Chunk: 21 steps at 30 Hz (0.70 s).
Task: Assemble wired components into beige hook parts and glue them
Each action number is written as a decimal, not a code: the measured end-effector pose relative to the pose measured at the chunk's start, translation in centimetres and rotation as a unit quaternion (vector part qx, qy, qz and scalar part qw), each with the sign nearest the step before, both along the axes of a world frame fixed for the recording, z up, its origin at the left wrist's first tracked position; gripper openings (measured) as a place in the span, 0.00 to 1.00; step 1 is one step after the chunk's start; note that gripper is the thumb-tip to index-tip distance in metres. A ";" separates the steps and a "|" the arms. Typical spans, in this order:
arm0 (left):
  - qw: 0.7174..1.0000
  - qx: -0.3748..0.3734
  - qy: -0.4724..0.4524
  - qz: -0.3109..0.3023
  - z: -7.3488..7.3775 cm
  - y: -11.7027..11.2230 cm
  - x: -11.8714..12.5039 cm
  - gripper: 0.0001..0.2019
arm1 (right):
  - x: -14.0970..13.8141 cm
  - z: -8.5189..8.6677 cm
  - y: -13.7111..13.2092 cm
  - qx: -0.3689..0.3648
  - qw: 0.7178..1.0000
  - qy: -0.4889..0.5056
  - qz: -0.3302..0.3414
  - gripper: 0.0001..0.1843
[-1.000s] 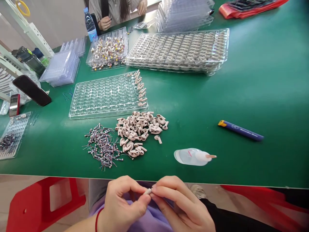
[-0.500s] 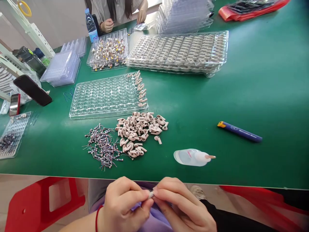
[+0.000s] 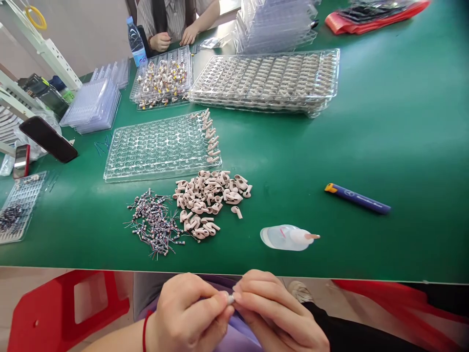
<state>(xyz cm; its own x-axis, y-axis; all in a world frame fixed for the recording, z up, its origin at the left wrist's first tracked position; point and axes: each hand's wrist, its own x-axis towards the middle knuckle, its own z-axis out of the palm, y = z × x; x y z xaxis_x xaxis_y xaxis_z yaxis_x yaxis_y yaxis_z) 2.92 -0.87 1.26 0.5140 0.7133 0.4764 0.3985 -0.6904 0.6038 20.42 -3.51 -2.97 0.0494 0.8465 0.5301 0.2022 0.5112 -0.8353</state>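
Observation:
Below the table's near edge, my left hand [image 3: 190, 315] and my right hand [image 3: 273, 313] meet fingertip to fingertip, both pinched on one small pale part [image 3: 230, 298] over my lap. On the green table [image 3: 366, 137] just ahead lie a pile of beige plastic pieces [image 3: 208, 198] and, left of it, a heap of small wired components [image 3: 154, 223]. Behind them sits a clear cell tray [image 3: 161, 145] with a column of beige pieces along its right side. A small clear glue bottle [image 3: 287, 237] lies on its side to the right.
A blue and yellow pen-like tool [image 3: 357, 198] lies at right. Filled clear trays [image 3: 267, 78] and stacked trays [image 3: 91, 103] stand further back. A phone [image 3: 47, 138] leans at left. A red stool [image 3: 69, 305] is beside my knee. Another person's hands [image 3: 176, 36] work across the table.
My hands have sunk slightly lower with the small part still pinched between them. The person opposite has shifted their hands.

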 end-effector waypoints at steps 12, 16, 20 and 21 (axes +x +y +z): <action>0.995 0.089 0.054 0.004 0.4 0.6 0.2 0.06 | -0.6 -0.4 -0.2 -0.063 0.997 0.051 -0.017 0.07; 0.993 0.102 0.061 0.009 0.6 0.4 0.3 0.05 | -0.3 -0.8 -0.5 -0.068 0.995 0.062 -0.040 0.07; 0.992 0.103 0.070 0.005 1.0 1.7 0.2 0.05 | 2.1 -1.2 -0.3 -0.004 0.991 0.075 -0.109 0.06; 0.992 0.104 0.073 0.001 1.1 2.6 0.1 0.06 | 3.1 -1.4 -0.1 0.019 0.985 0.084 -0.149 0.05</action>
<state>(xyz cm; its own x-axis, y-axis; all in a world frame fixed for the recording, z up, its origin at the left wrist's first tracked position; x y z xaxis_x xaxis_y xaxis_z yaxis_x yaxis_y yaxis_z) 3.05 1.72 2.35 0.5871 0.6085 0.5339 0.4719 -0.7931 0.3850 23.52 -3.60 -4.35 0.3826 0.7613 0.5235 0.2081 0.4810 -0.8516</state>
